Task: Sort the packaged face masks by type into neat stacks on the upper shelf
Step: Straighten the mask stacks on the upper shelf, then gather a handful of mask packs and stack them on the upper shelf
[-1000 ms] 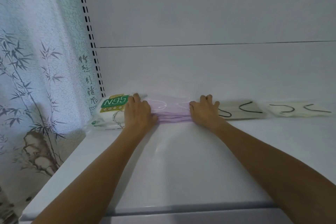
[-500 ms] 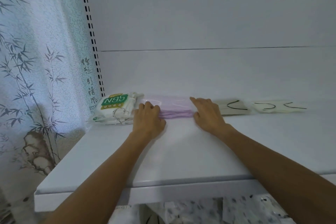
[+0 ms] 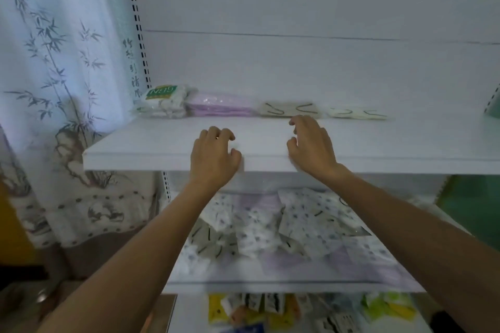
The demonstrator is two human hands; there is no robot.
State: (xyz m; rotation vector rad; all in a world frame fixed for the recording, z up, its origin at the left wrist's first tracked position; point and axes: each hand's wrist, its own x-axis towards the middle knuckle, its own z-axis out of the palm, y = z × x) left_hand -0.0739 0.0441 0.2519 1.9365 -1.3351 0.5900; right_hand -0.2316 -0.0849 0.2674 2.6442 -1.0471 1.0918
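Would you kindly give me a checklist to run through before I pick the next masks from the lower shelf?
1. Nothing in left hand: ok.
2. Nothing in right hand: ok.
3. Tidy purple stack beside N95 stack: ok.
4. Room on upper shelf: ok, bare at front and right.
5. Cleared lower shelf pile: not ok, jumbled packets lie there.
6. Type of each packet there: cannot tell, blurred.
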